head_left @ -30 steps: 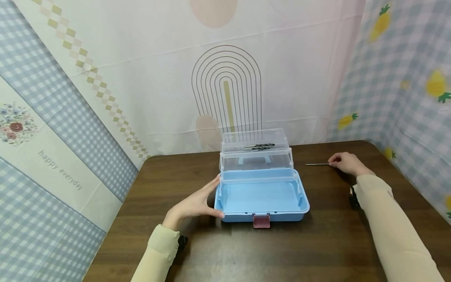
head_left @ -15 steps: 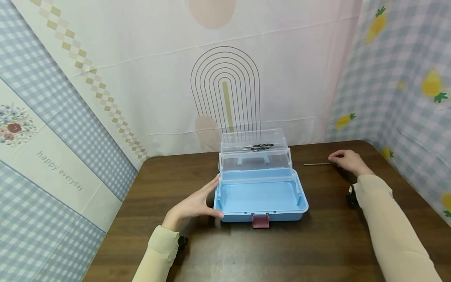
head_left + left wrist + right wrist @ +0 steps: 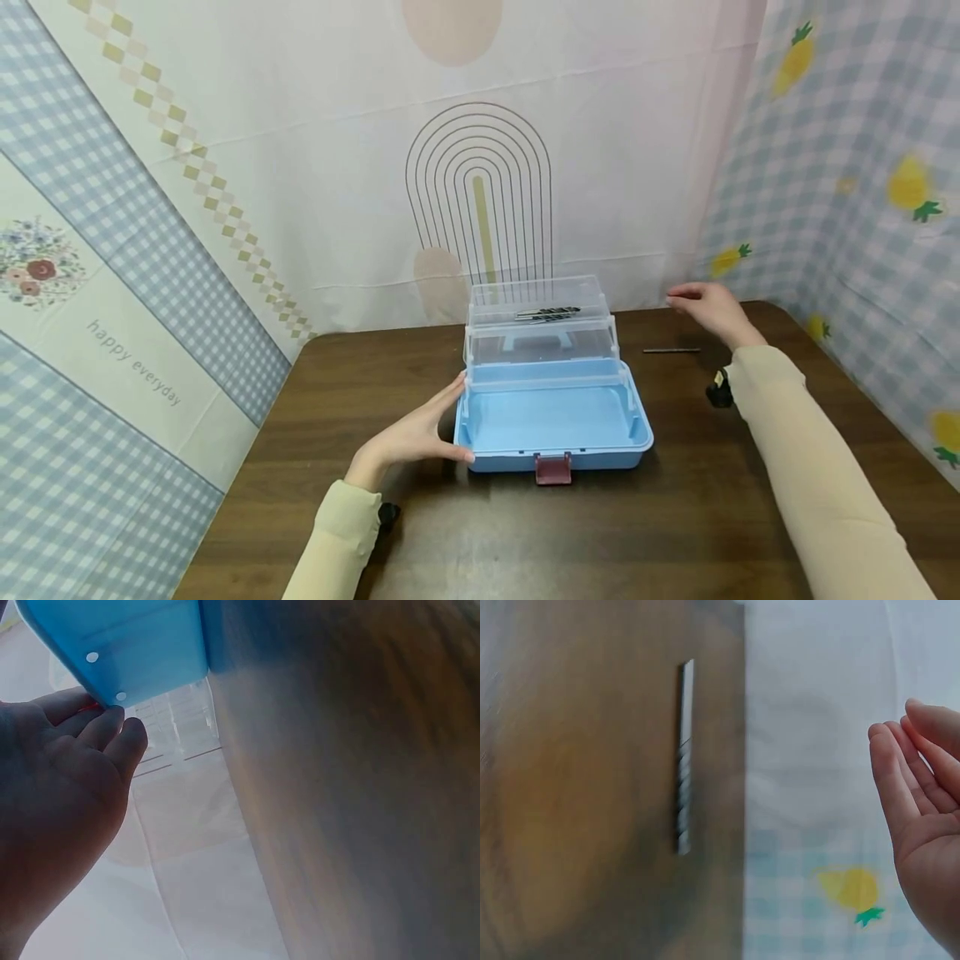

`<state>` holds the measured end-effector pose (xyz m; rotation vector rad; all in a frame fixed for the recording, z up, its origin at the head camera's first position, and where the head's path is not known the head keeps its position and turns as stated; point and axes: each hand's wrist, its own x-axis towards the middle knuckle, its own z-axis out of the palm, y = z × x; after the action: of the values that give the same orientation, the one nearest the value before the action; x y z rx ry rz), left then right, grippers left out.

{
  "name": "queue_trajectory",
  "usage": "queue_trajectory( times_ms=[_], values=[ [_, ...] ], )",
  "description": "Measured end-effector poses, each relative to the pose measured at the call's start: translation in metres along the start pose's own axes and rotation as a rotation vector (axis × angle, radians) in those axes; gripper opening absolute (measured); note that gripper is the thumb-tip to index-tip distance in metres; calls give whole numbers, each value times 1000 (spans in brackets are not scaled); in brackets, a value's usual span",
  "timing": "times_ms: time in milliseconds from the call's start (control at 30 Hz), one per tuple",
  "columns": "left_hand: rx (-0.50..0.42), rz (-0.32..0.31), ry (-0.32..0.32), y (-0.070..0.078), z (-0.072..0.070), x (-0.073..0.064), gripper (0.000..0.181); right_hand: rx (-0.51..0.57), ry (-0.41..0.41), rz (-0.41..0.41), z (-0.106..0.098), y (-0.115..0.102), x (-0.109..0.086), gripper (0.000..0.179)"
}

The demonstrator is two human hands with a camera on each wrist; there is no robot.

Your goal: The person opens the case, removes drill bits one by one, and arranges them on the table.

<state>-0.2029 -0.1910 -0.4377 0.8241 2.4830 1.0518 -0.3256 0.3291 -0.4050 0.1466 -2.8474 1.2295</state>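
A light-blue toolbox (image 3: 517,463) stands on the table, its clear cantilever trays (image 3: 489,343) raised at the back. My left hand (image 3: 408,433) grips its left end, thumb at the front corner and fingers along the side; in the left wrist view those fingers bend against the blue wall (image 3: 142,645). Several drill bits (image 3: 549,315) lie in the upper clear tray, while the blue bottom compartment holds nothing. Right of the box, a single drill bit (image 3: 671,351) lies flat on the wood. Above and behind it hovers my right hand (image 3: 714,312), holding nothing, fingers loosely bent.
A dark red latch (image 3: 553,471) hangs from the toolbox front over the brown wooden table (image 3: 600,533). Patterned cloth (image 3: 637,167) hangs behind the table's far edge and along both sides.
My right hand has come away from the single drill bit, rising up and to the left, while the bit stays on the table. The left hand keeps its hold on the toolbox.
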Motion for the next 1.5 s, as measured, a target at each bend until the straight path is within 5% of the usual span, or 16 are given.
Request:
queue_trajectory(
  times_ms=[467, 833, 1500],
  values=[
    [15, -1, 6, 0, 1, 1, 120, 53, -64, -105, 4, -65, 12, 52],
    [26, -12, 7, -3, 2, 1, 122, 65, -122, -192, 20, -95, 15, 38],
    [14, -14, 6, -4, 2, 2, 122, 1, -304, -300, 50, -115, 21, 27]
  ],
)
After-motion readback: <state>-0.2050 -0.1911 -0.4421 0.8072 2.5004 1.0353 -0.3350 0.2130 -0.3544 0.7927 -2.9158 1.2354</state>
